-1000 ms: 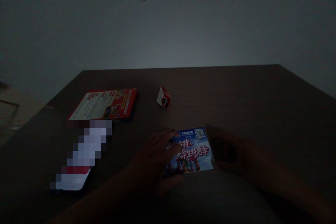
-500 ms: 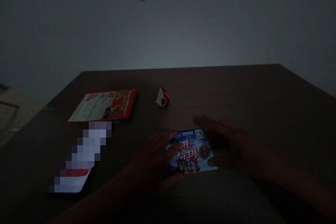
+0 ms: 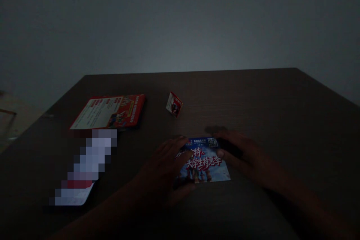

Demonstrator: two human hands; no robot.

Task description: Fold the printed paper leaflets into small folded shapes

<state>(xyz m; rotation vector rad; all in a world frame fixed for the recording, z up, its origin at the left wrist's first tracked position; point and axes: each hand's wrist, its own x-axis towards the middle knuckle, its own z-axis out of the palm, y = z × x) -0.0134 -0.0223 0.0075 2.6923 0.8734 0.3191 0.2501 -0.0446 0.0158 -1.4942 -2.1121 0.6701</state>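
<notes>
In the head view, the blue flyer [image 3: 206, 161] lies on the counter [image 3: 253, 101], long axis unclear, between the left hand [image 3: 163, 167], whose spread fingers cover its left end, and the right hand [image 3: 253, 156], fingers parted at its right edge.

On the desk [image 3: 253, 97], the person's left grip [image 3: 170, 165] is covering part of a blue card [image 3: 206, 163], the right grip [image 3: 251, 154] is overlapping its right edge, and a small folded card [image 3: 174, 105] is sitting beyond.
</notes>
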